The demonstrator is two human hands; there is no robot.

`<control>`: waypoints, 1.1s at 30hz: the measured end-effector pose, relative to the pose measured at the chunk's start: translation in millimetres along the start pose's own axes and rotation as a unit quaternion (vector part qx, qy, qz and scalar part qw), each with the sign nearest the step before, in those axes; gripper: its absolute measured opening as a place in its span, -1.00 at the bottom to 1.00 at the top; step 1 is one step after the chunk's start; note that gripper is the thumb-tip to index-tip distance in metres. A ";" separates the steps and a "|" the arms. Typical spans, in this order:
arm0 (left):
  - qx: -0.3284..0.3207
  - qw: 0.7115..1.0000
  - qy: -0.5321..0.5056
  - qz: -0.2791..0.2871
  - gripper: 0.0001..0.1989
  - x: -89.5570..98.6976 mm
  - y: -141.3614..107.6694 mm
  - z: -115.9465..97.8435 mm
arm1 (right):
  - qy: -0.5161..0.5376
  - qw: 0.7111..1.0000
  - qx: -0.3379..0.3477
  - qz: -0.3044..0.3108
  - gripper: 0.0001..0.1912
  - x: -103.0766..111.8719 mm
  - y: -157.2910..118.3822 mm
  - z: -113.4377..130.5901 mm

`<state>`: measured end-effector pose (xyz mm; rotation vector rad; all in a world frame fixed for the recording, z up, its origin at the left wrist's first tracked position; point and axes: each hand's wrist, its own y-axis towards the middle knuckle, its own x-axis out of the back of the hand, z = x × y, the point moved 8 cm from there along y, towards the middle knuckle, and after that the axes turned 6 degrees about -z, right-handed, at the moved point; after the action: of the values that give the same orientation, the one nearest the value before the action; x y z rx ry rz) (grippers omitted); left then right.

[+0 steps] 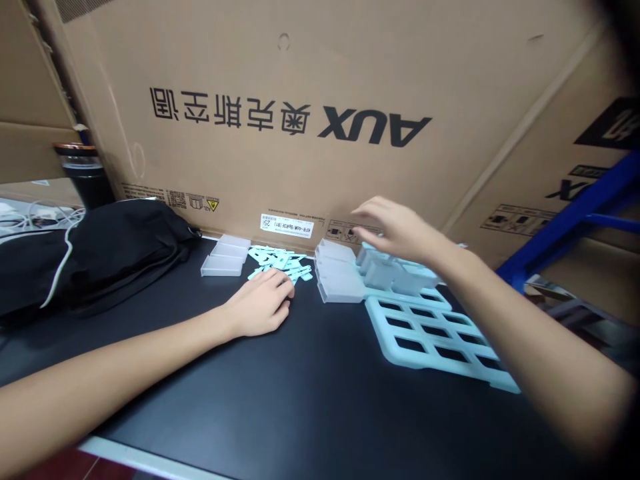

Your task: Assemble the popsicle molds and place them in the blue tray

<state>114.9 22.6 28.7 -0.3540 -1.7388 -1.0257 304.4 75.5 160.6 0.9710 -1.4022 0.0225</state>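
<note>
My left hand [263, 303] rests at the near edge of a pile of small light-blue flat pieces [280, 260], its fingers curled and their tips hidden, so what they hold cannot be seen. Raised over the right side, my right hand [393, 227] has thumb and fingers apart with nothing between them. Below it, several translucent boxes [383, 272] stand in a light-blue rack. A light-blue grid frame [417, 360] with rectangular openings lies nearer. Stacked translucent trays [340, 280] are left of the rack, and more trays [225, 257] lie left of the pile.
Large cardboard boxes [300, 173] stand behind the black table [280, 413]. At the left are a black cloth bag [115, 247], white cables [35, 217] and a dark cup [87, 177]. A blue metal frame [560, 227] is at the right.
</note>
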 end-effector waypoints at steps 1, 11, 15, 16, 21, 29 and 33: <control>-0.003 1.000 0.005 -0.001 -0.85 0.1 0.0 -0.7 | -0.008 0.998 -0.028 -0.064 -0.63 24.3 -12.0 -1.1; -0.035 0.999 0.025 -0.017 -0.87 3.4 1.1 -8.8 | 0.079 0.884 -0.445 -0.116 -0.56 -3.7 -166.5 -83.4; -0.041 0.999 0.032 -0.010 -0.86 3.2 2.3 -9.5 | 0.048 0.886 -0.455 -0.071 -0.25 -31.1 -164.9 -84.2; -0.043 0.998 0.034 -0.006 -0.87 2.7 2.6 -9.8 | 0.052 0.887 -0.455 -0.063 -0.18 -35.4 -164.4 -82.2; -0.050 0.998 0.039 0.006 -0.87 2.1 3.4 -11.2 | 0.036 0.886 -0.463 -0.019 -0.01 -46.3 -168.2 -79.5; -0.065 0.997 0.040 0.004 -0.87 1.9 2.7 -13.3 | 0.021 0.882 -0.470 0.020 -0.06 -45.6 -168.9 -77.2; -0.068 0.997 0.046 0.007 -0.87 1.4 2.6 -12.7 | -0.037 0.877 -0.478 0.047 -0.09 -46.7 -165.9 -72.6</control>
<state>124.0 14.0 32.3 -0.3976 -1.5861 -1.1354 442.3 36.8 40.4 0.0717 -1.2888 -0.5923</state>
